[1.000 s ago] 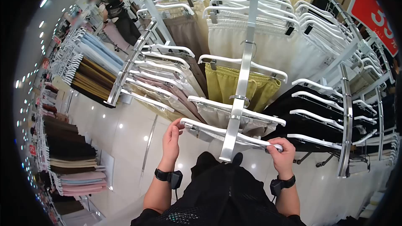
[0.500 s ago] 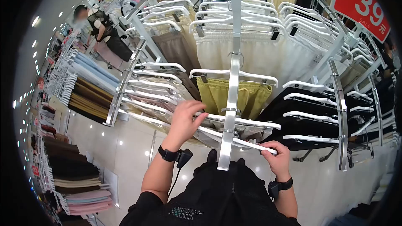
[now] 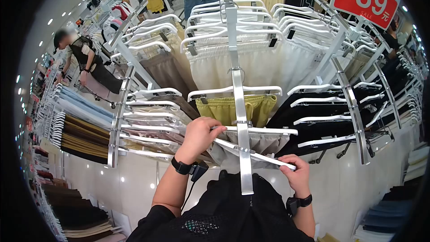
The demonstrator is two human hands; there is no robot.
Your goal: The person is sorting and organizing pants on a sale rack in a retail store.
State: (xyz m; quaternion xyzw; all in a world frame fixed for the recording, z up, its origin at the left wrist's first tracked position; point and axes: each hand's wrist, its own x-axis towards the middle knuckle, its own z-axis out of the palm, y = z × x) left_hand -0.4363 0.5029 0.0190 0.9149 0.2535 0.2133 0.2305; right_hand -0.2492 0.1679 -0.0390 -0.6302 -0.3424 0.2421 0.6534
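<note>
My left hand [image 3: 200, 138] is closed at the left ends of two white hangers, its thumb lying by the rear one [image 3: 266, 130]. Part of its grip is hidden behind the hand. My right hand [image 3: 297, 173] pinches the right end of the front white hanger [image 3: 264, 157], which slants down to the right. Light grey trousers [image 3: 268, 143] hang from these hangers. Both hangers are on a silver display arm [image 3: 245, 166] pointing toward me. Behind them, yellow-green trousers [image 3: 224, 107] hang on another white hanger.
Several white and beige trousers [image 3: 210, 62] hang further back. Black trousers [image 3: 286, 107] fill the arm at right, light ones [image 3: 148, 132] the left arm. A red price sign [image 3: 367, 0] stands upper right. Another person [image 3: 89, 58] stands at left among racks.
My view has shifted, so the racks sit further left. My left hand's fingers have curled in at the hanger ends. My right hand keeps its pinch on the front hanger.
</note>
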